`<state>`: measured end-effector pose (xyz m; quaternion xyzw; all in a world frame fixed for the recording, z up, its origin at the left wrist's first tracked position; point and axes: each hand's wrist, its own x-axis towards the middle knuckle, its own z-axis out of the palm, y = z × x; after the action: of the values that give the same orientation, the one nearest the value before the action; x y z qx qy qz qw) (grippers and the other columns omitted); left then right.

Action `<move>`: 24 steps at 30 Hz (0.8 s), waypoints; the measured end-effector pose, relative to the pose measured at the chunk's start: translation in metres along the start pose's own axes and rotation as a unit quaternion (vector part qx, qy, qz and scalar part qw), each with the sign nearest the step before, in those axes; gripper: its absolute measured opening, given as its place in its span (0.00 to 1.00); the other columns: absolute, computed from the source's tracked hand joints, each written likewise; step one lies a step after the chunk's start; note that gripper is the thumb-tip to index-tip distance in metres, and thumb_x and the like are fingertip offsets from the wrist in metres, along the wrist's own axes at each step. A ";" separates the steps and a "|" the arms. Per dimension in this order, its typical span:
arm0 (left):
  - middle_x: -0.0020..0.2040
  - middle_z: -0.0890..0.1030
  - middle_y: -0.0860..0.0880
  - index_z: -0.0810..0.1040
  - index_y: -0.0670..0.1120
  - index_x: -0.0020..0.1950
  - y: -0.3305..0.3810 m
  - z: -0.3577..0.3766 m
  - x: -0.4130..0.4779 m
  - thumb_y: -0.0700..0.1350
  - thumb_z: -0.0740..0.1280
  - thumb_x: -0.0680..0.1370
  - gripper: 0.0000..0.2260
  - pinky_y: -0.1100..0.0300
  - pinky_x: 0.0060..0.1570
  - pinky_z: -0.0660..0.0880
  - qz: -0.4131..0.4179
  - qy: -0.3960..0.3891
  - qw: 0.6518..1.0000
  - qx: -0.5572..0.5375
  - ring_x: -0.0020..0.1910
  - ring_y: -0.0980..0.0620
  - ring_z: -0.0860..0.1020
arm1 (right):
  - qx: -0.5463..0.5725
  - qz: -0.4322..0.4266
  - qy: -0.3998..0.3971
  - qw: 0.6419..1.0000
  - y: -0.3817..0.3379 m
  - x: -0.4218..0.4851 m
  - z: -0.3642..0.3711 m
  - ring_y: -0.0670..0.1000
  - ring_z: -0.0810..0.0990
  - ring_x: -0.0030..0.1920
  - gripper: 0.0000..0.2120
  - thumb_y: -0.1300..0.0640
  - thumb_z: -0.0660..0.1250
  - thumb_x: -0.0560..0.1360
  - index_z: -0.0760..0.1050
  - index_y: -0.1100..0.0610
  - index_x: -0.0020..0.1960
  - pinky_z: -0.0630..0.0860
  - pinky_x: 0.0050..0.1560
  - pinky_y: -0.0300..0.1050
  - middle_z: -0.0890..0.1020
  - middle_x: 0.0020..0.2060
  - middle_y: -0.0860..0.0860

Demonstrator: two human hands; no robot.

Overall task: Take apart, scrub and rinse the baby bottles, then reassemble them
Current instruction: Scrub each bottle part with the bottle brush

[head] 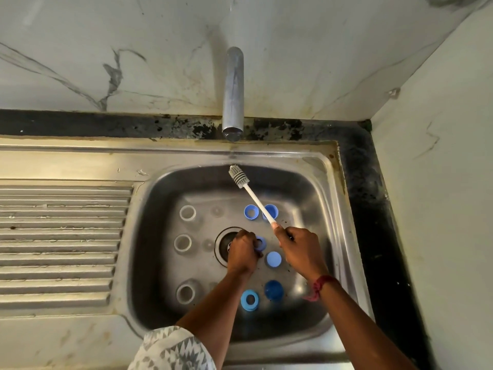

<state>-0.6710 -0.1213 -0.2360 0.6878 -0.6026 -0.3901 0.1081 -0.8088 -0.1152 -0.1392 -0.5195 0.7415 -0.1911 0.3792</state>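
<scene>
Right hand [298,249] grips the brush [253,196] by its handle; left hand [242,249] pinches a blue collar [261,243] beside the drain [223,240]

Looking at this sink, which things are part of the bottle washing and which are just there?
In use: brush in right hand, blue ring in left hand, three clear bottles, blue caps, tap.
Just there: drainboard, red wrist thread.
</scene>
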 end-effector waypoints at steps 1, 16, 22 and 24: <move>0.49 0.79 0.47 0.79 0.43 0.48 0.000 -0.001 0.000 0.38 0.69 0.74 0.04 0.62 0.43 0.74 0.009 -0.003 1.000 0.018 0.48 0.50 0.78 | 0.002 -0.001 0.001 1.000 0.001 -0.001 0.000 0.47 0.69 0.27 0.28 0.37 0.60 0.78 0.70 0.57 0.30 0.67 0.30 0.41 0.78 0.29 0.58; 0.58 0.74 0.48 0.72 0.47 0.68 0.034 -0.015 -0.039 0.44 0.75 0.71 0.27 0.54 0.52 0.78 0.098 -0.077 0.989 0.082 0.55 0.48 0.76 | 0.027 0.003 0.013 1.000 -0.018 -0.002 0.004 0.51 0.76 0.30 0.31 0.35 0.60 0.78 0.76 0.61 0.33 0.75 0.35 0.49 0.79 0.27 0.53; 0.54 0.74 0.48 0.76 0.47 0.63 0.032 -0.003 -0.037 0.39 0.71 0.75 0.17 0.56 0.50 0.78 0.110 -0.062 0.983 0.133 0.51 0.49 0.78 | 0.012 -0.006 0.019 1.000 -0.022 -0.009 0.003 0.53 0.75 0.29 0.31 0.35 0.60 0.78 0.72 0.60 0.30 0.75 0.36 0.51 0.77 0.25 0.53; 0.52 0.76 0.48 0.77 0.46 0.60 0.033 0.000 -0.038 0.40 0.70 0.75 0.14 0.56 0.48 0.78 0.113 -0.058 0.982 0.139 0.50 0.48 0.79 | 0.013 -0.011 0.022 1.000 -0.022 -0.014 -0.001 0.49 0.73 0.28 0.29 0.37 0.61 0.79 0.71 0.56 0.28 0.75 0.36 0.49 0.75 0.23 0.49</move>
<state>-0.6941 -0.0953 -0.2000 0.5997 -0.7299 -0.3276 0.0198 -0.7938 -0.1110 -0.1184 -0.5185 0.7414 -0.2163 0.3670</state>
